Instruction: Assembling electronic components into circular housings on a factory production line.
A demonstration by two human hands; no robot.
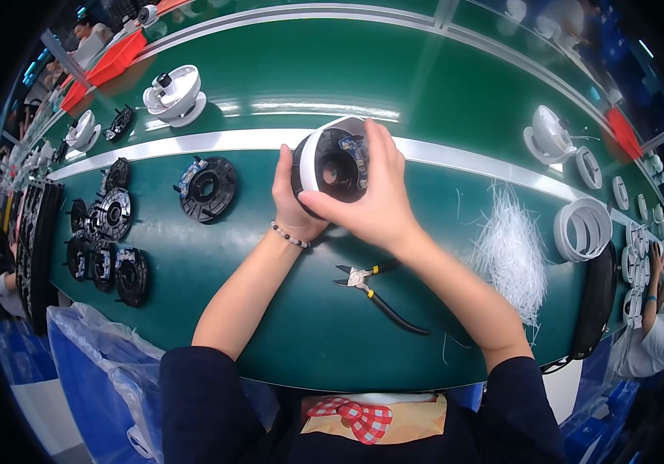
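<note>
Above the near side of the green bench, both my hands hold one round black plastic part [330,144] with a white ring [309,164] around it. Inside it a small circuit board and a dark round opening show. My left hand [292,203] cups its left and underside, some fingers hidden behind it. Across the right side, my right hand [382,189] grips with fingers over the far rim and thumb on the near edge. Below them lie side cutters [359,277] with black and yellow handles, jaws apart. Another black round part with a board [216,189] rests to the left.
Several similar black parts [114,214] cluster at the left. On the right are a heap of thin white plastic strips [511,255] and stacked white rings [572,232]. White domed housings [181,97] stand on the green strip [286,69] beyond a pale rail. People work farther off.
</note>
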